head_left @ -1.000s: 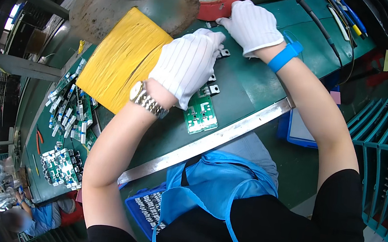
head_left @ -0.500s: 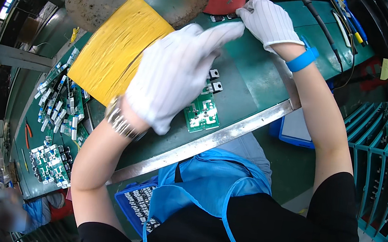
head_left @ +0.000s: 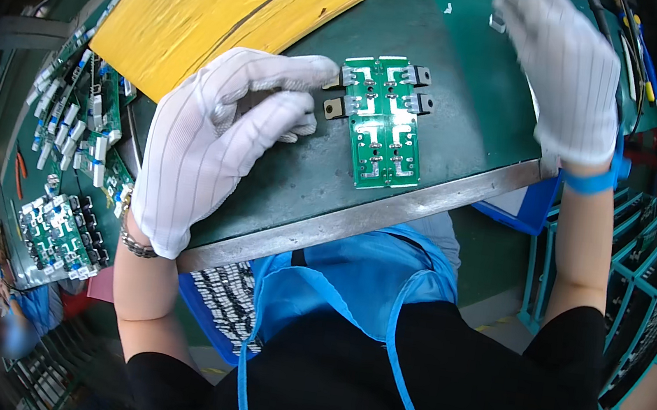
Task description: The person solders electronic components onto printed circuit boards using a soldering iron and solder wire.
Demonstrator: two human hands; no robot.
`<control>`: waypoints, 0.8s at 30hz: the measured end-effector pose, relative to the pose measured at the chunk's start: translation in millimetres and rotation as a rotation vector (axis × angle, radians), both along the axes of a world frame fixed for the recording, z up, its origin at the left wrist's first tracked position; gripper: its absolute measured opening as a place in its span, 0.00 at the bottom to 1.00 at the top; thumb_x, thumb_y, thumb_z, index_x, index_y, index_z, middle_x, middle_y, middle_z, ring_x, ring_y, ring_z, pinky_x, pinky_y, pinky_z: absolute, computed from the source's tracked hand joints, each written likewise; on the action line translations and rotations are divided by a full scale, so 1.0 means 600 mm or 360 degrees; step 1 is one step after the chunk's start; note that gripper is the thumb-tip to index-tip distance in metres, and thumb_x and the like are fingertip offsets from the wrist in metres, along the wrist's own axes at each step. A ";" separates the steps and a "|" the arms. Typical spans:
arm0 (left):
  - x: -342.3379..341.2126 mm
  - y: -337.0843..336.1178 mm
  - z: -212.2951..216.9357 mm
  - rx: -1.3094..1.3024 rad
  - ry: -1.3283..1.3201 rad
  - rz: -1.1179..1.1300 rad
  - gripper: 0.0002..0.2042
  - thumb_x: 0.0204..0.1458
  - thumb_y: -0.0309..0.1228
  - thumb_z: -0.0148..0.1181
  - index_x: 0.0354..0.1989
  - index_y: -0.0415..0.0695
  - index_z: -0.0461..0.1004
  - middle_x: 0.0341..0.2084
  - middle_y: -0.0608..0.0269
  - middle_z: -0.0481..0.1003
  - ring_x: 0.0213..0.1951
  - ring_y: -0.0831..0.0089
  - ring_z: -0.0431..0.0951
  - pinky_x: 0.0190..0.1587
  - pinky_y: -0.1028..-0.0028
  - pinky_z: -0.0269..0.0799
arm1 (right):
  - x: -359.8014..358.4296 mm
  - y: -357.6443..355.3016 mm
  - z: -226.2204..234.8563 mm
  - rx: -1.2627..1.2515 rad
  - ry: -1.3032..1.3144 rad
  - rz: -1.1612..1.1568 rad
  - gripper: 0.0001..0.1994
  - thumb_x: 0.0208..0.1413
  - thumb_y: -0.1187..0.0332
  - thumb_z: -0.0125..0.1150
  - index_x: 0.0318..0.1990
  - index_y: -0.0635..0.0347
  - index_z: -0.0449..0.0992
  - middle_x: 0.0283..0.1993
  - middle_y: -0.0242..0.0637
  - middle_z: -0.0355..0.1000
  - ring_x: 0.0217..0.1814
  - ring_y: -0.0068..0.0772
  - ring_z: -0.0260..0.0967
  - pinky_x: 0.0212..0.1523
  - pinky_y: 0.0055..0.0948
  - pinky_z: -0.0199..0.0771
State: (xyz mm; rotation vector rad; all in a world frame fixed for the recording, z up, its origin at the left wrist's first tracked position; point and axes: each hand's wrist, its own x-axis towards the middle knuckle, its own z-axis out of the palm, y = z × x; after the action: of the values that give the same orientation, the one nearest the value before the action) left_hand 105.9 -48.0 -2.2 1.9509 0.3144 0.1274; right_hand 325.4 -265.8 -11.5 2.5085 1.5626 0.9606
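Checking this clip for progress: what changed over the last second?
The left hand came off the far part of the bench; its fingertips now touch the small parts at the left edge of the green circuit board. The right hand stayed toward the far right, raised and blurred. The board and yellow sheet lie as before.

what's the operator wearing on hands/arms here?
Both hands wear white fabric gloves with fine dark pinstripes: left hand, right hand. A metal link watch band sits at the left wrist, a bright blue wristband at the right. Forearms are bare; short black sleeves start near the upper arm. A blue apron hangs in front.
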 end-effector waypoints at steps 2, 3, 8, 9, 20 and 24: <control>0.003 0.005 -0.007 0.0244 -0.0086 -0.0120 0.13 0.52 0.28 0.64 0.47 0.42 0.78 0.40 0.58 0.79 0.36 0.76 0.80 0.41 0.77 0.74 | -0.026 -0.017 -0.014 -0.0199 -0.0106 0.0161 0.08 0.52 0.66 0.66 0.40 0.50 0.77 0.31 0.31 0.72 0.28 0.33 0.72 0.26 0.29 0.70; 0.002 0.008 -0.018 0.0411 -0.0212 -0.0140 0.14 0.52 0.28 0.64 0.48 0.41 0.78 0.38 0.59 0.80 0.32 0.76 0.80 0.40 0.77 0.75 | -0.044 -0.019 -0.026 -0.0162 -0.0177 0.0169 0.04 0.53 0.65 0.61 0.35 0.49 0.75 0.24 0.29 0.64 0.26 0.27 0.69 0.24 0.28 0.67; -0.010 -0.021 -0.008 -0.0045 0.0225 -0.0110 0.15 0.50 0.24 0.66 0.46 0.33 0.76 0.36 0.60 0.81 0.36 0.77 0.82 0.38 0.80 0.77 | -0.081 -0.033 -0.017 0.0188 0.1018 0.0357 0.13 0.52 0.71 0.66 0.46 0.56 0.79 0.36 0.37 0.78 0.32 0.31 0.74 0.30 0.27 0.71; -0.010 -0.022 -0.012 0.0144 0.0128 -0.0164 0.14 0.49 0.26 0.67 0.44 0.35 0.78 0.35 0.61 0.81 0.35 0.76 0.82 0.37 0.80 0.77 | -0.077 -0.041 -0.012 0.0349 0.1090 0.0304 0.15 0.52 0.75 0.65 0.49 0.56 0.79 0.37 0.39 0.79 0.32 0.29 0.75 0.32 0.25 0.71; -0.003 -0.024 -0.027 0.0596 -0.0003 -0.0286 0.09 0.44 0.29 0.70 0.34 0.42 0.81 0.32 0.62 0.81 0.34 0.69 0.82 0.37 0.75 0.76 | -0.079 -0.031 -0.032 0.0228 0.0801 0.0432 0.12 0.48 0.75 0.66 0.42 0.56 0.79 0.37 0.35 0.79 0.39 0.40 0.76 0.41 0.31 0.75; -0.009 -0.028 -0.032 0.0677 -0.0239 -0.0209 0.07 0.43 0.27 0.70 0.32 0.44 0.81 0.32 0.64 0.81 0.36 0.68 0.82 0.40 0.75 0.76 | -0.121 -0.037 -0.028 0.0359 0.1280 0.0593 0.13 0.42 0.74 0.72 0.38 0.55 0.81 0.38 0.31 0.79 0.38 0.35 0.77 0.42 0.31 0.75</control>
State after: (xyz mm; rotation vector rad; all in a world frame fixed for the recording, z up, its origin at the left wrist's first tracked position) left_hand 100.4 -64.6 -21.5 2.3602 0.0600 0.2714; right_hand 252.9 -288.2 -28.2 3.0347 2.2857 0.0880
